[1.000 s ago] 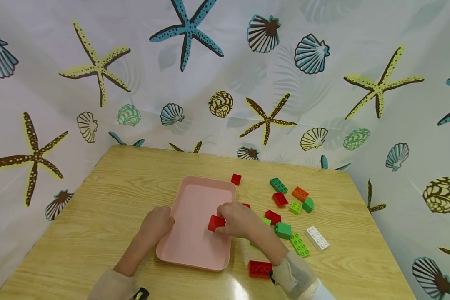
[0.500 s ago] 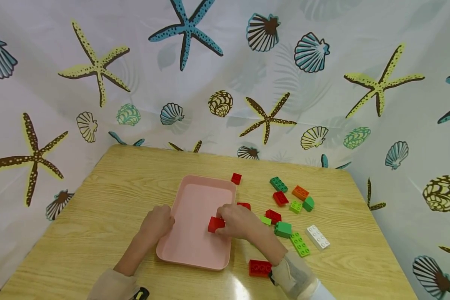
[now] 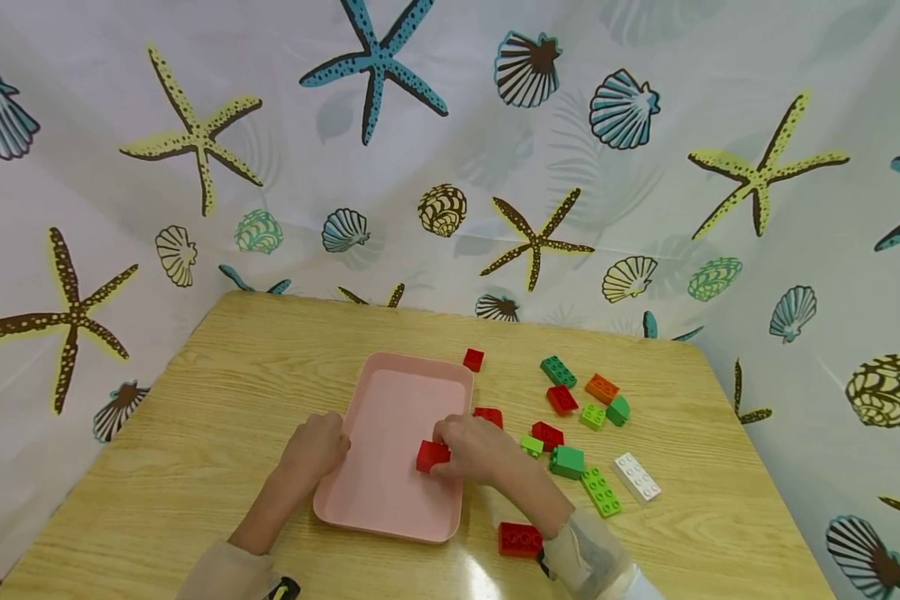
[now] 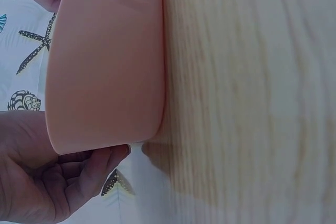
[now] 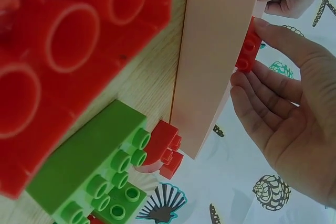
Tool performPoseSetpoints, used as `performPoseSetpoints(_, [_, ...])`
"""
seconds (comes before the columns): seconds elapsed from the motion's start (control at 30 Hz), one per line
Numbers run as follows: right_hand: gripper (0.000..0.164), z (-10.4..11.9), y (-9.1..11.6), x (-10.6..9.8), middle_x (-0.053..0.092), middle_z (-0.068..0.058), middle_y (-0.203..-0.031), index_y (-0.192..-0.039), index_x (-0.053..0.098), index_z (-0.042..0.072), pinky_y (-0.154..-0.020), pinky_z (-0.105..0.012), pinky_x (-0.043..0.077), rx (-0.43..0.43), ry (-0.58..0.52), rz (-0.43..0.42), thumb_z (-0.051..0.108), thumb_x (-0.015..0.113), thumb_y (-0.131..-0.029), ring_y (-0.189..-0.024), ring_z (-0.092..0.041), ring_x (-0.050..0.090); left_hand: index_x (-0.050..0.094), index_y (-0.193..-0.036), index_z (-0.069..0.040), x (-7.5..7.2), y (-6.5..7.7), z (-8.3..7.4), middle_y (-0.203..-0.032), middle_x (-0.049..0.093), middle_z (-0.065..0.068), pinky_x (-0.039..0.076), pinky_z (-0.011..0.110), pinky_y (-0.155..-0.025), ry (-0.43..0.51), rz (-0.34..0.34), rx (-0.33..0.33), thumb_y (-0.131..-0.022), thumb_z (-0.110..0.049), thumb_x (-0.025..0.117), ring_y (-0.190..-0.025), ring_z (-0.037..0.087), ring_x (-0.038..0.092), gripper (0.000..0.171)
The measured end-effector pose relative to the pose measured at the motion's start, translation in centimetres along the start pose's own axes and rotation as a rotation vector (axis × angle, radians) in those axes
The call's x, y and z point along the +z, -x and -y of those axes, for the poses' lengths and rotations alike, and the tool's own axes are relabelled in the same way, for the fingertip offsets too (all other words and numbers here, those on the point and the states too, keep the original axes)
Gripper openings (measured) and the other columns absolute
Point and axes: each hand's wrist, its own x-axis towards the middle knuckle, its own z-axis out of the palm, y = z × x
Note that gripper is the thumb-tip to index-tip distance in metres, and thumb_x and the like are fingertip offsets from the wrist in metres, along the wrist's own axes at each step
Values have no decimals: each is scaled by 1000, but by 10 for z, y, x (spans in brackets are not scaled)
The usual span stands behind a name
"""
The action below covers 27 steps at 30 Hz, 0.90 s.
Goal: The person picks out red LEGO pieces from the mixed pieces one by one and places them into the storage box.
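Observation:
A shallow pink plastic bin (image 3: 390, 492) stands on the wooden table. My left hand (image 3: 317, 448) holds its left side; in the left wrist view that hand's fingers (image 4: 94, 169) curl at the bin's wall (image 4: 107, 61). Over the bin's right rim reaches my right hand (image 3: 476, 450), which pinches a red toy building brick (image 3: 431, 457) between thumb and fingers. That brick (image 5: 249, 45) shows its studs above the rim in the right wrist view. Whether it touches the bin's floor I cannot tell.
Right of the bin lie several loose bricks: a long red one (image 3: 520, 540), a light green one (image 3: 601, 492), a white one (image 3: 636, 477), a green one (image 3: 567, 462) and an orange one (image 3: 602, 387). One small red brick (image 3: 473, 359) sits behind its far corner.
My right hand, still pinching the red brick, has shifted very slightly toward me. A red brick and a light green one behind that arm show more fully. My left hand stays put.

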Motion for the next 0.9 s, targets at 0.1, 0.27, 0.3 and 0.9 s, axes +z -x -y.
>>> performPoseSetpoints(0.1, [32, 0, 0, 1, 56, 6, -83, -101, 68, 11, -63, -20, 45, -6, -4, -3, 33, 82, -83, -70, -10, 52, 51, -68, -4, 0, 0, 0, -60, 46, 5, 37, 29, -46, -1, 0, -2, -90, 3, 56, -51, 17, 45, 23])
performPoseSetpoints(0.27, [32, 2, 0, 4, 56, 6, -82, -100, 68, 11, -63, -20, 45, -14, -1, -9, 33, 83, -82, -70, -10, 52, 51, -68, -4, 0, 2, 0, -60, 46, 5, 37, 29, -45, -11, -9, 7, -90, 3, 56, -51, 17, 45, 23])
performPoseSetpoints(0.3, [32, 2, 0, 5, 56, 6, -82, -100, 68, 11, -63, -20, 45, -13, 1, -9, 33, 83, -82, -70, -10, 52, 51, -68, -4, 0, 2, 0, -60, 46, 5, 37, 29, -45, -13, -12, 12, -90, 3, 56, -51, 17, 45, 23])
performPoseSetpoints(0.9, [32, 4, 0, 9, 56, 5, -83, -101, 67, 11, -62, -20, 45, -13, 14, 3, 34, 81, -83, -69, -10, 52, 52, -67, -3, 3, 1, 3, -59, 46, 5, 38, 29, -45, -39, -38, 44, -90, 4, 56, -50, 17, 43, 24])
